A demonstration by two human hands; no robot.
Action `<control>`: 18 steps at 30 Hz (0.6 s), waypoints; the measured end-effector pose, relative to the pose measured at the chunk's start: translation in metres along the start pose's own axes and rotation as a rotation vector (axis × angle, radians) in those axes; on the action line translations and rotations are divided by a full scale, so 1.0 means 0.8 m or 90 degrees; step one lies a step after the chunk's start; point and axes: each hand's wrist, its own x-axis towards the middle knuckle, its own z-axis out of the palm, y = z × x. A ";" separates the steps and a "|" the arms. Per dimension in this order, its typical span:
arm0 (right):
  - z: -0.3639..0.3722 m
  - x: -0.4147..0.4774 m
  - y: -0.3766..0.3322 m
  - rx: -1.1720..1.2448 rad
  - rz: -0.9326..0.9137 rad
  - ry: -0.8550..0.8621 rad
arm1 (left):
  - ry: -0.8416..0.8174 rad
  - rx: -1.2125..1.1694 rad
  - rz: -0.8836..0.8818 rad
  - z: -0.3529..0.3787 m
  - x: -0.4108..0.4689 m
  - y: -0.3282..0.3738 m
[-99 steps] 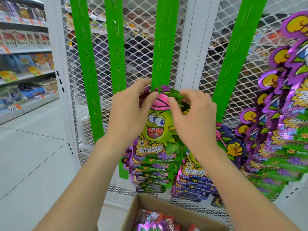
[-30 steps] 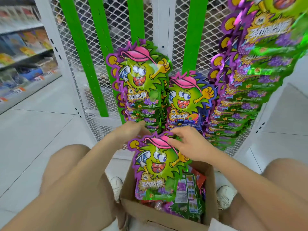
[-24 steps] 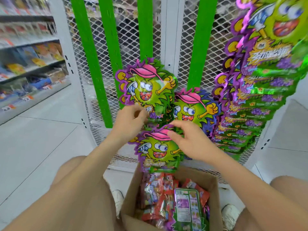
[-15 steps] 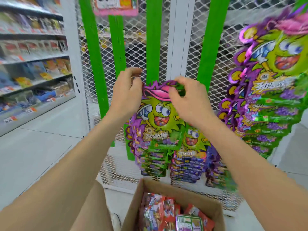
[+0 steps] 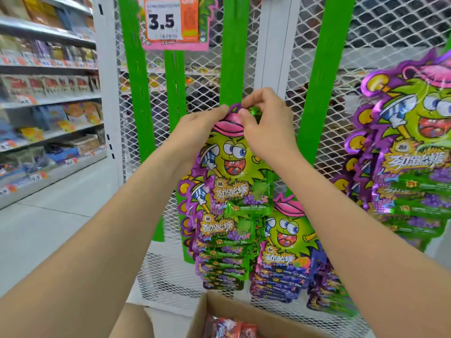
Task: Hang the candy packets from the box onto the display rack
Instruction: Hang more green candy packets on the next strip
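i've raised the candy packet (image 5: 234, 164) from the box (image 5: 246, 315) to the green strip (image 5: 231, 57), both hands (image 5: 266, 123) pinching its top, ready for hooking.

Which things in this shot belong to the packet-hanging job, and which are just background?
Part of the job:
left hand
right hand
candy packet held by both hands at its top
green strip behind it
hung packets below
cardboard box

Background:
price sign
store shelves
floor
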 end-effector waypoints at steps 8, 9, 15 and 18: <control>0.007 0.000 -0.002 0.070 0.002 0.013 | -0.023 0.001 -0.035 -0.006 0.003 0.002; 0.006 0.000 -0.003 0.074 0.005 0.007 | -0.027 0.010 -0.041 -0.006 0.003 0.003; 0.002 -0.002 -0.009 0.050 0.004 -0.034 | -0.024 0.049 -0.038 -0.006 -0.004 0.004; 0.001 -0.011 -0.005 0.022 -0.004 -0.063 | -0.036 0.080 0.008 -0.010 -0.005 0.000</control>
